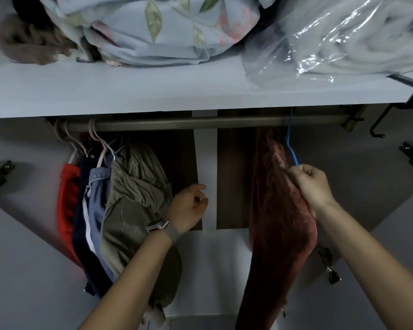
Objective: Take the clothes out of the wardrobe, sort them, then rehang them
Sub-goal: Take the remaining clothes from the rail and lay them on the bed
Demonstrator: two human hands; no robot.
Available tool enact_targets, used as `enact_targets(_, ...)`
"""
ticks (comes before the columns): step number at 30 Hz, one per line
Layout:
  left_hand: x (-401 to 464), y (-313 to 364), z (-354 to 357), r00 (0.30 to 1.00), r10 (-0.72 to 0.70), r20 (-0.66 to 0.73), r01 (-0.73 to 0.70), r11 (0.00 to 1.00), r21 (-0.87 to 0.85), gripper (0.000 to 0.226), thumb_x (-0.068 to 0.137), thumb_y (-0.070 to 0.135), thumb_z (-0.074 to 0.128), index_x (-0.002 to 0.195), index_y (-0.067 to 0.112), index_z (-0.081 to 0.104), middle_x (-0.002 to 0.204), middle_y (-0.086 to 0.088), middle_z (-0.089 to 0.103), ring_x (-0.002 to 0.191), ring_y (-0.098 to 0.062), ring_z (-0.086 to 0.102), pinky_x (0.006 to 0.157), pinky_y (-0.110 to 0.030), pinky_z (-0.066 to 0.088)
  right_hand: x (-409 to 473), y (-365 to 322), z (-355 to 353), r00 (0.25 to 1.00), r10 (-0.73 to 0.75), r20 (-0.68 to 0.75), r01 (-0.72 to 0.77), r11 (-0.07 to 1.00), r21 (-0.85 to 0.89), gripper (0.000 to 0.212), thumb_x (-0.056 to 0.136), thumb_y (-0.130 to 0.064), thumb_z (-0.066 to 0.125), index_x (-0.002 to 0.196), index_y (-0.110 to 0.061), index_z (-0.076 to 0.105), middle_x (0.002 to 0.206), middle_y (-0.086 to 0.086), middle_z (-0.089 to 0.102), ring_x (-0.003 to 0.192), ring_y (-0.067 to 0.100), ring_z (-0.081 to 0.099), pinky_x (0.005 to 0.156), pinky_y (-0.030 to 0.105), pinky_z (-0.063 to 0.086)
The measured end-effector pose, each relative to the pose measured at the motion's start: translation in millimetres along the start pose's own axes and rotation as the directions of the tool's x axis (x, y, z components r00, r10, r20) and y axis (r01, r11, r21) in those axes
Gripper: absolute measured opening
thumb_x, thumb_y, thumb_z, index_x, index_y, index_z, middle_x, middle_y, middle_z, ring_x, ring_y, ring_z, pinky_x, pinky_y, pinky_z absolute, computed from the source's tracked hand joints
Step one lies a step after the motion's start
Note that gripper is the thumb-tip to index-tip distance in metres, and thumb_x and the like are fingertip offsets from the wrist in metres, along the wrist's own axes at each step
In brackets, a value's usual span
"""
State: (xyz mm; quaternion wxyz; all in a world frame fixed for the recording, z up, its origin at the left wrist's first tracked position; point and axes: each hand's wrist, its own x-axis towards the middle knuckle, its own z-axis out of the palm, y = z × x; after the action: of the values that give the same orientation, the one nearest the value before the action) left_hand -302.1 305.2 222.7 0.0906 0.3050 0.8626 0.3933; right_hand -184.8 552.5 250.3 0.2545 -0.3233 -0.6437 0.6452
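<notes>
Open wardrobe interior, white shelf (129,91) on top, metal rail (200,123) just under it. Shelf carries a floral blue quilt (165,27), a bedding bundle in clear plastic (343,36), and a brown furry item (26,44) at far left. Four garments hang bunched at the rail's left end: red one (67,206), navy one (81,222), denim one (97,198), olive jacket (131,198). A dark red garment (279,222) hangs alone, well apart to the right, on a blue hanger (291,148) hooked over the rail. Right hand (312,184), its grip pinching the hanger base together with the garment's top, probably to lift it off or seat it. Left hand (188,208), watch (159,225) on wrist, fingers loosely curled, holding nothing, just beside the olive jacket, likely keeping that bunch aside.
</notes>
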Motion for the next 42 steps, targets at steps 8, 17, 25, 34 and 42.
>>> enact_targets(8,3,-74,-72,0.795,-0.055,-0.604,0.276,0.920,0.278,0.044,0.077,0.006,0.064,0.117,-0.007,0.052,0.115,-0.030,0.050,0.107,-0.043,0.047,0.090,-0.044,0.041,-40,-3,51,0.994,-0.072,0.083,0.069,0.997,0.033,0.023,0.089,-0.011,0.057,0.067,-0.016,0.058,0.057,0.000,0.056,0.055,0.012,0.053,0.057,0.026,0.045)
enact_targets(17,17,-131,-94,0.835,-0.310,-0.456,0.432,0.881,0.193,0.041,0.089,0.017,0.052,0.120,-0.010,0.043,0.109,-0.030,0.056,0.097,-0.044,0.055,0.074,-0.040,0.041,-57,16,90,0.978,-0.173,0.116,0.177,0.984,-0.029,0.023,0.087,-0.008,0.058,0.071,0.007,0.051,0.062,0.013,0.049,0.059,0.022,0.044,0.060,0.033,0.037)
enact_targets(25,29,-109,-78,0.879,-0.351,-0.323,0.243,0.912,-0.330,0.031,0.099,0.020,0.042,0.103,-0.007,0.056,0.097,-0.020,0.061,0.090,-0.028,0.056,0.071,-0.027,0.037,-78,34,96,0.984,-0.138,0.116,0.145,0.988,-0.056,0.032,0.077,-0.022,0.063,0.067,0.007,0.050,0.058,0.011,0.047,0.058,0.019,0.041,0.058,0.035,0.034)
enact_targets(34,-15,-54,-32,0.954,-0.080,-0.288,-0.031,0.932,-0.362,0.031,0.100,0.020,0.037,0.075,0.006,0.049,0.069,-0.006,0.053,0.064,-0.014,0.052,0.059,-0.023,0.040,-104,52,102,0.993,-0.093,0.079,0.104,0.985,-0.141,0.035,0.082,-0.011,0.066,0.057,0.002,0.046,0.051,0.008,0.039,0.050,0.016,0.033,0.049,0.028,0.026)
enact_targets(42,-68,-37,22,0.980,0.021,-0.197,-0.088,0.938,-0.336,0.031,0.100,0.017,0.034,0.071,0.020,0.045,0.069,-0.002,0.055,0.066,-0.006,0.054,0.060,-0.015,0.036,-123,57,113,0.990,-0.140,-0.001,0.139,0.987,0.080,0.045,0.083,-0.001,0.068,0.049,-0.011,0.040,0.039,-0.004,0.037,0.037,0.005,0.029,0.041,0.015,0.027)
